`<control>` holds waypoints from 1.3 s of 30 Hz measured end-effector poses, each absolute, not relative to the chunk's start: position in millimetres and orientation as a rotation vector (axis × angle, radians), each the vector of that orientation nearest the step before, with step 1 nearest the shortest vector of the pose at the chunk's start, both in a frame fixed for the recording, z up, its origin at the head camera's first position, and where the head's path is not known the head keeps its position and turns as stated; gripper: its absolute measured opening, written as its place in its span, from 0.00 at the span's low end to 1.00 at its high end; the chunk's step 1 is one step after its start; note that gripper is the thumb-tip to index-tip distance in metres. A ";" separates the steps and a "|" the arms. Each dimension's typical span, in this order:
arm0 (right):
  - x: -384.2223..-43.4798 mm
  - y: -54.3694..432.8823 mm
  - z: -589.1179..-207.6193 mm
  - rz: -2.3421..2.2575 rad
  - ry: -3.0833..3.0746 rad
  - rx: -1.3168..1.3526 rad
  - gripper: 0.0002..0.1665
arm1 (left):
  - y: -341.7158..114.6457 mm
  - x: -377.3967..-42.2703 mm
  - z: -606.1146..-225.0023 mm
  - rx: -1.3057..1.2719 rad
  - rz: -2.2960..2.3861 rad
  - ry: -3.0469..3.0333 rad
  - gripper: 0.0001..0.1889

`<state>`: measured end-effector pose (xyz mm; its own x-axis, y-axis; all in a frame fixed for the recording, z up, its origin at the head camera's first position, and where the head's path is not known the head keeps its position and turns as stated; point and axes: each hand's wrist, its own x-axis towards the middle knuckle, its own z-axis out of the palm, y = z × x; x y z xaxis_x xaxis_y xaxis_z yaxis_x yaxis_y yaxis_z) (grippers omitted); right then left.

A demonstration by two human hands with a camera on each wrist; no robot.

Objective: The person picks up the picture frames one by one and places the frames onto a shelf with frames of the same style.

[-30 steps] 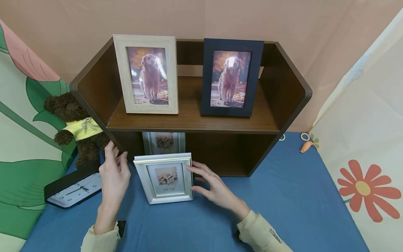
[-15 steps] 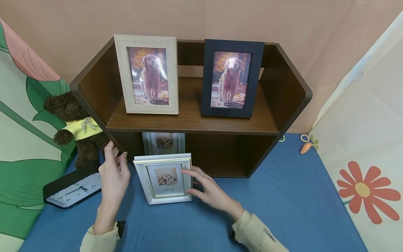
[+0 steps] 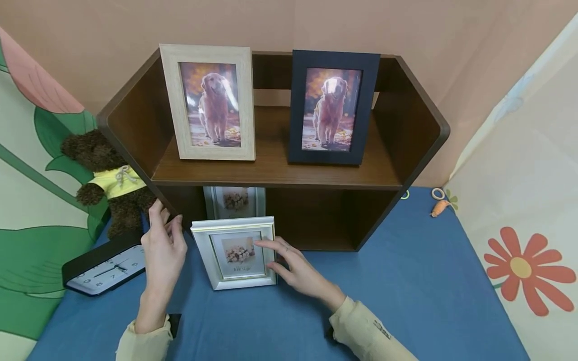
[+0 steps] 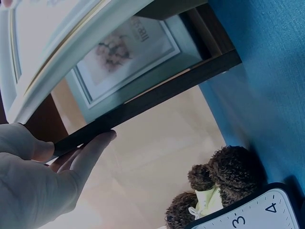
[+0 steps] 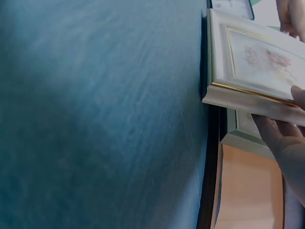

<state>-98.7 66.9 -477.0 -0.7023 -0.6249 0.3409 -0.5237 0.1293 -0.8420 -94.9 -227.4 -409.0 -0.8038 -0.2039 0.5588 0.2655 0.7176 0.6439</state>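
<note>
At the shelf's lower left edge, my left hand [image 3: 164, 248] pinches the dark brown shelf [image 3: 271, 173]; thumb and fingers lie on either side of its panel in the left wrist view. A white picture frame [image 3: 217, 283] with a flower print leans back in front of the lower compartment. My right hand [image 3: 300, 271] grips its right side, with a finger over the front and others hidden behind it. Another pale frame [image 3: 258, 203] with a similar print stands behind, inside the lower compartment, partly covered.
On the upper shelf stand a cream frame [image 3: 173, 100] and a navy frame [image 3: 370, 110] with dog photos. A teddy bear [image 3: 124, 213] and a black-cased clock [image 3: 108, 271] are on the left. A small carrot toy [image 3: 439, 208] lies on the blue cloth [image 3: 406, 281] at right.
My right hand has shifted left, its finger reaching further over the white frame's front. The left hand keeps its hold, and the frame stays in place.
</note>
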 end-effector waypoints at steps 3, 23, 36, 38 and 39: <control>-102.6 66.2 -474.8 -1.632 2.308 -1.197 0.36 | -227.9 -96.2 -408.1 -0.043 -0.994 -2.287 0.26; -101.9 65.6 -475.5 -1.667 2.311 -1.152 0.40 | -226.6 -98.4 -407.0 -0.017 -0.986 -2.301 0.26; -93.7 70.7 -476.1 -1.674 2.333 -1.133 0.40 | -225.2 -96.3 -407.5 0.002 -0.959 -2.325 0.26; -92.4 72.9 -475.2 -1.672 2.347 -1.118 0.41 | -225.2 -96.0 -407.8 -0.001 -0.960 -2.324 0.26; -91.5 74.2 -474.2 -1.672 2.354 -1.108 0.41 | -225.4 -95.8 -408.0 -0.003 -0.960 -2.324 0.26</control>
<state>-91.5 74.2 -474.2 -0.7423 -0.5715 0.3499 -0.5187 0.1594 -0.8400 -95.8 -225.4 -408.0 -0.8096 -0.2223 0.5433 0.2259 0.7362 0.6379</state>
